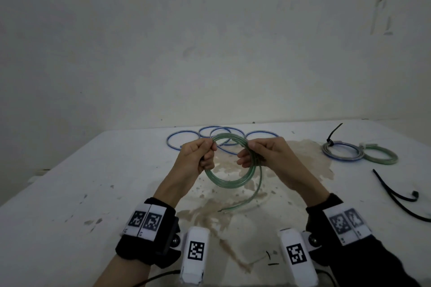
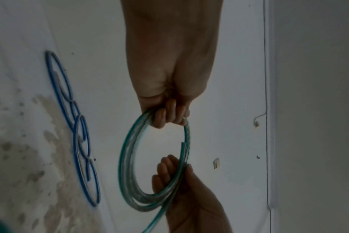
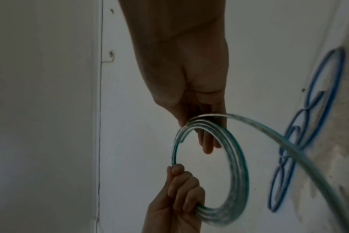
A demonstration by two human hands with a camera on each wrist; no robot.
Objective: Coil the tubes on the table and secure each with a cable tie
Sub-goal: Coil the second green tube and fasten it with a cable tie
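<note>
The green tube (image 1: 231,179) is wound into a several-turn coil held up above the stained white table (image 1: 70,193), its loose tail hanging down toward the tabletop. The left hand (image 1: 198,156) has its fingers curled round the coil's left side, and the right hand (image 1: 263,154) pinches the right side between thumb and fingers. Behind lies a looped blue tube (image 1: 217,135); to the right, two tied coils (image 1: 359,152) and loose black cable ties (image 1: 396,196).
</note>
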